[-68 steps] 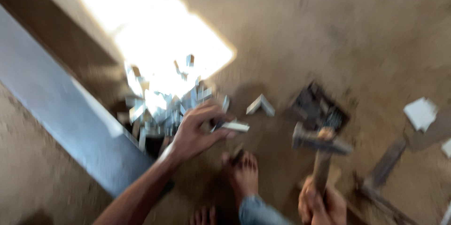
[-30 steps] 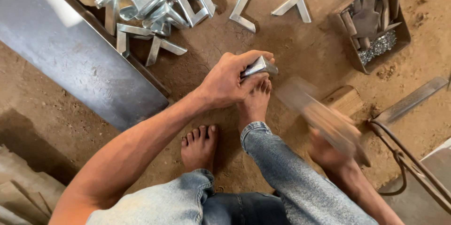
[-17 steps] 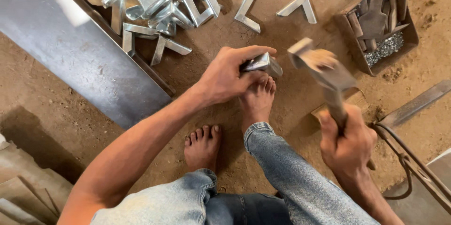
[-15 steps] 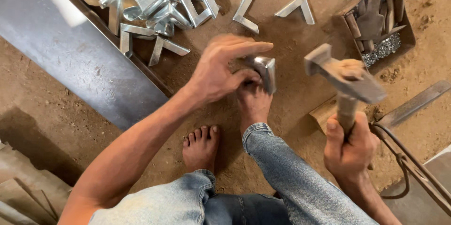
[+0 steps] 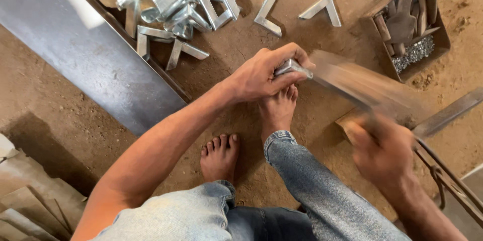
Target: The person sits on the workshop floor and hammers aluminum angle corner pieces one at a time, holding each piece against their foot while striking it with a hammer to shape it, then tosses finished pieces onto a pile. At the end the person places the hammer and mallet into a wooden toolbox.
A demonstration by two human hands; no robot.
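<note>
Just above the centre of the frame the left hand is clamped round a small bright metal angle piece, holding it down at the toes of the right foot on the dirt floor. The right hand, at the lower right, is closed on the handle of a hammer, which is motion-blurred, its head end nearly at the piece. To do this well, I judge the blow should land square on the metal and clear of the thumb and the toes (both are very close to the strike point), with the fingers kept low on the piece so it cannot twist or skip. A heap of similar angle pieces lies at upper left beside a long steel beam; a tray of tools sits at upper right.
</note>
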